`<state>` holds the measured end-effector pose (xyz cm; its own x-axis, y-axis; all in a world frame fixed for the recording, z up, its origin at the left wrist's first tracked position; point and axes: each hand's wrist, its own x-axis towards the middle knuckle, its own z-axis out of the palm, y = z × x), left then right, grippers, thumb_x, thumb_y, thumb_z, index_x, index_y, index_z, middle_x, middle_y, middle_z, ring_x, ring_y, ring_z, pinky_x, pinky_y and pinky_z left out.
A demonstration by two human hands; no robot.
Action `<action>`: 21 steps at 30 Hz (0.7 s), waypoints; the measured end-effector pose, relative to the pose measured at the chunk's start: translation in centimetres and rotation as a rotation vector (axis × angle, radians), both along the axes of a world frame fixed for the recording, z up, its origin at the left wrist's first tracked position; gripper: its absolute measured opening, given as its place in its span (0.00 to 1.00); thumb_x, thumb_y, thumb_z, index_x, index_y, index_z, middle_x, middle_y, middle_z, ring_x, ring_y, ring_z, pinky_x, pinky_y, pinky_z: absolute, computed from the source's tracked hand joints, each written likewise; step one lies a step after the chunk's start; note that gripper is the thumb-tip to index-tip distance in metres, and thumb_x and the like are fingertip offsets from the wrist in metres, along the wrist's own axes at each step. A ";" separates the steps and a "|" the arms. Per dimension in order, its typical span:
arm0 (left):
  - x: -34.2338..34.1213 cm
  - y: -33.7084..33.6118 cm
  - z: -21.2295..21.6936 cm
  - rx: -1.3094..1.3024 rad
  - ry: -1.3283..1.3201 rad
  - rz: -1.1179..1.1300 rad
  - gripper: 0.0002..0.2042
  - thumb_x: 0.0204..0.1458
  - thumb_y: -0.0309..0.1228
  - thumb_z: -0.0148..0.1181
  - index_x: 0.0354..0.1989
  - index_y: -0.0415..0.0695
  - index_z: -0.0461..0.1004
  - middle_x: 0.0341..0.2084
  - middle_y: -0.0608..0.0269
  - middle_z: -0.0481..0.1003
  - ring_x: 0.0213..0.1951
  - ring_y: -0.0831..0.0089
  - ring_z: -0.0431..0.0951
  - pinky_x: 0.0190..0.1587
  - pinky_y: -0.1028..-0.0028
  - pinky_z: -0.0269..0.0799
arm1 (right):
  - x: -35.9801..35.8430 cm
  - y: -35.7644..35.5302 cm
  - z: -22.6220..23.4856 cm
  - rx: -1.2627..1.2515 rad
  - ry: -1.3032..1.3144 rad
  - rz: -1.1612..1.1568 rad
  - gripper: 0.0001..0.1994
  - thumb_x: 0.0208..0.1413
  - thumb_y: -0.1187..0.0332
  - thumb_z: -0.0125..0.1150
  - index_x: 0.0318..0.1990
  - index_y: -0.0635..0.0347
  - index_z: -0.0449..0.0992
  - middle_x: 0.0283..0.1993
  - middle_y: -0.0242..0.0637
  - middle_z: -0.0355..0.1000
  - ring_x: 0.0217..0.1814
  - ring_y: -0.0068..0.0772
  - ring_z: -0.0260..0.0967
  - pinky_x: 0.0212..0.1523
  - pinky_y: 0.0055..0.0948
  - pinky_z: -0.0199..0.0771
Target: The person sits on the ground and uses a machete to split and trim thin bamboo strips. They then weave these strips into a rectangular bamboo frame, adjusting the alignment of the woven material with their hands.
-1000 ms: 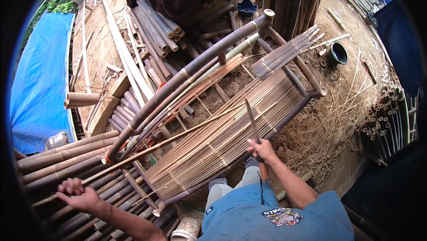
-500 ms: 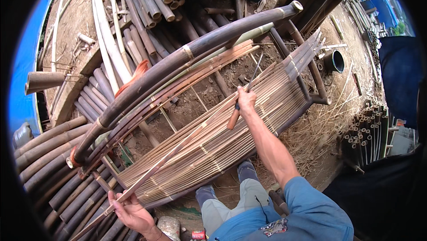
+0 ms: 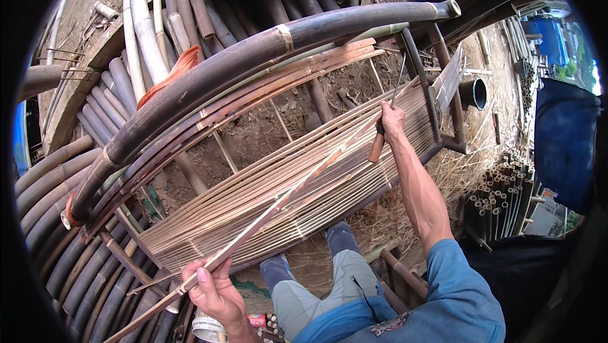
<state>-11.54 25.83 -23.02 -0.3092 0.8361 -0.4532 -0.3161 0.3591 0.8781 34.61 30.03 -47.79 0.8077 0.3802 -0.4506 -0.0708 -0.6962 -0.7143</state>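
My left hand [image 3: 214,289] grips a long thin bamboo strip [image 3: 269,213] between thumb and fingers. The strip slants up to the right, its upper end reaching my right hand [image 3: 392,121]. That hand is closed round a knife [image 3: 377,149] with a wooden handle and a narrow dark blade pointing away from me. Whether its fingers also touch the strip, I cannot tell. Beneath both lies a bamboo bench frame, its seat of many pale slats [image 3: 297,219] tied at intervals. A thick curved dark pole [image 3: 253,58] forms the far rail.
Stacked bamboo poles [image 3: 95,273] lie at the left and far side. Orange cord [image 3: 174,77] hangs on the curved rail. To the right are a black bucket [image 3: 474,94], straw-like shavings [image 3: 373,213] and a bundle of cut tubes [image 3: 497,191]. A white bucket [image 3: 208,327] stands near my left forearm.
Both hands have moved right within the picture, the left also slightly up, carrying strip and knife. The strip's upper end now meets my right hand; before, it lay apart. The view has shifted too.
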 end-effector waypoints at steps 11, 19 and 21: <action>-5.5 2.7 -25.8 -0.282 -0.238 0.353 0.20 0.54 0.32 0.61 0.47 0.38 0.57 0.39 0.53 0.67 0.42 0.58 0.74 0.45 0.61 0.78 | -5.8 -3.0 2.1 -0.216 -0.595 0.777 0.13 0.59 0.69 0.51 0.49 0.63 0.72 0.35 0.47 0.71 0.38 0.44 0.70 0.38 0.36 0.69; -13.0 1.5 -35.0 -0.690 0.464 -0.126 0.15 0.58 0.41 0.51 0.32 0.40 0.72 0.26 0.54 0.76 0.32 0.57 0.77 0.35 0.61 0.73 | -26.7 -0.6 -2.2 0.193 -0.402 1.651 0.24 0.50 0.84 0.49 0.57 0.65 0.65 0.56 0.50 0.64 0.58 0.53 0.59 0.58 0.43 0.63; -15.2 3.2 -32.0 -0.601 0.801 -0.096 0.12 0.55 0.37 0.53 0.31 0.40 0.73 0.27 0.52 0.75 0.35 0.49 0.75 0.41 0.58 0.70 | -29.2 0.7 -6.4 0.193 -0.476 1.673 0.22 0.53 0.80 0.50 0.58 0.65 0.64 0.57 0.52 0.63 0.58 0.55 0.60 0.58 0.43 0.62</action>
